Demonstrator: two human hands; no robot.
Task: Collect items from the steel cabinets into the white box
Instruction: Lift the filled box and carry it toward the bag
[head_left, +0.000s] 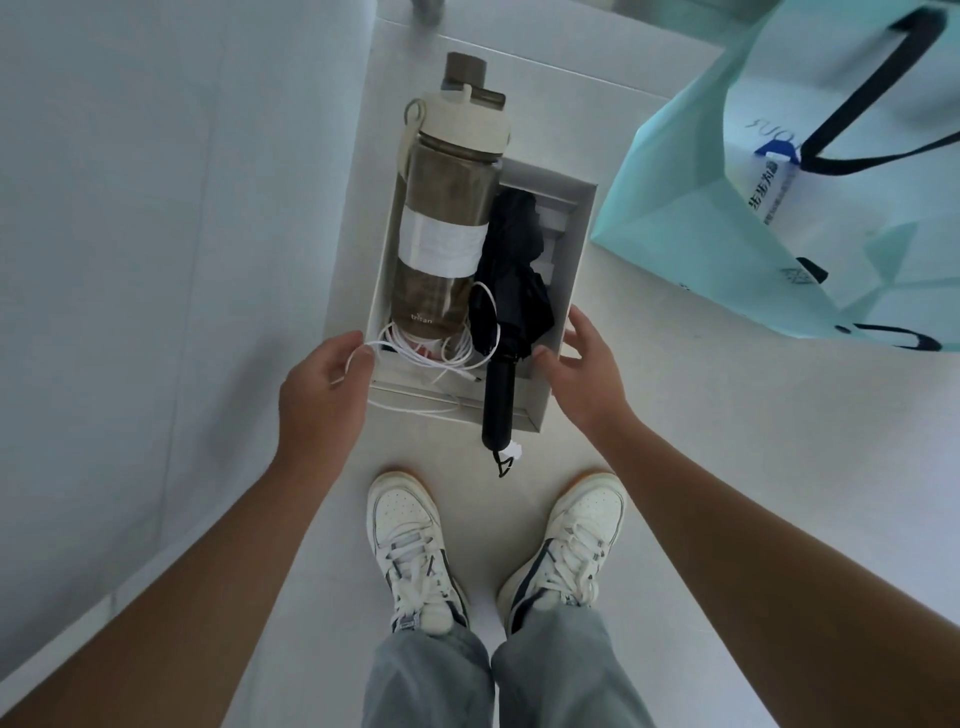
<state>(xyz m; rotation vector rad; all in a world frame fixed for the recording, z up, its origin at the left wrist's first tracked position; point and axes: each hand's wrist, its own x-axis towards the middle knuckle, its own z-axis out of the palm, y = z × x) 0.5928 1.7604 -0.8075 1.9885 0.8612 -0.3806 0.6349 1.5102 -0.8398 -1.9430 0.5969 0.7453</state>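
Nearest, the person's shoes (493, 551) stand on the pale floor (701, 441), toes toward the white box (574, 249), which sits on the floor just ahead. The left hand (324, 395) is at the box's near left corner, its fingers (358, 358) curled, with a loop of white cable (436, 358) running by the thumb; whether they pinch the cable or the box wall cannot be told. The right hand (587, 371) is at the near right edge, fingers spread and open, close to the wall but not clearly gripping it. Inside, the cable lies coiled at the near end, a black umbrella (511, 291) lies along the right with its handle sticking out over the near edge, and a brown bottle (447, 228) lies along the left, its cap past the far edge. Beyond, to the right, stands a mint bag (779, 182).

The step looks like taking hold of the loaded box. Next, both hands need a firm grip on opposite walls, lifting level so the overhanging umbrella and bottle do not slide out.
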